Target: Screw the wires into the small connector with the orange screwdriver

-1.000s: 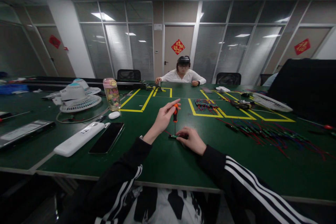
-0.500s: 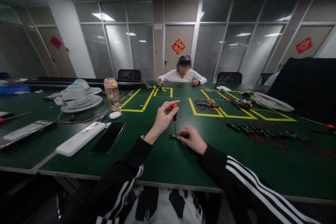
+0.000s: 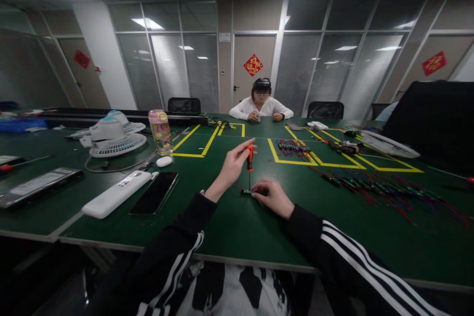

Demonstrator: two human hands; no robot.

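Observation:
My left hand is closed around the handle of an orange and black screwdriver, which stands upright with its shaft pointing down. The tip meets a small green circuit board lying on the green table. Fingers of my right hand pinch the board's right end, and a thin red wire runs off its left side. Exactly where the tip sits on the board is too small to make out.
A smartphone, a white power bank, an earbud case and a water bottle stand left. Wired circuit boards spread out right. Yellow tape marks the table. Across it sits a person in white.
The thumb and fingers of my left hand have shifted slightly on the screwdriver handle. My right hand keeps its hold. The person opposite has drawn one hand in toward the other.

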